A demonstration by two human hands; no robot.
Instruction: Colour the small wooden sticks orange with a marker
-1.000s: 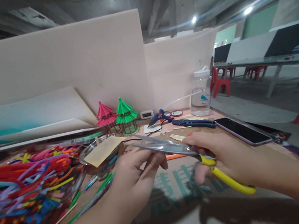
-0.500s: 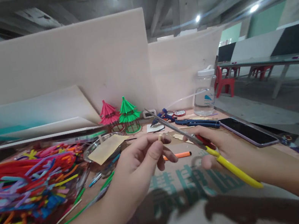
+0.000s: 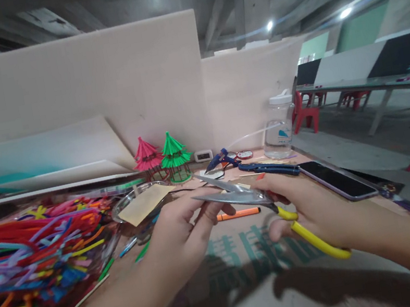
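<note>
My right hand [image 3: 310, 209] grips yellow-handled scissors [image 3: 244, 197], whose blades stand apart and point left. My left hand [image 3: 181, 232] is pinched just under the blades, thumb and fingers pressed together. What the pinch holds is hidden behind the blades. Both hands hover above a cardboard sheet [image 3: 248, 262] with green print. An orange pen [image 3: 238, 214] lies on the table just beyond my left fingers.
A heap of coloured pipe cleaners [image 3: 30, 264] fills the left. Behind stand a pink paper pavilion [image 3: 146, 159] and a green one [image 3: 174, 157], a glass bowl [image 3: 138, 202], a blue glue gun [image 3: 220, 160], a plastic bottle [image 3: 278, 127] and a phone [image 3: 336, 179].
The scissors swung down from a raised, closed position to level with blades apart over my left fingertips. The small stick visible in my left pinch is now hidden.
</note>
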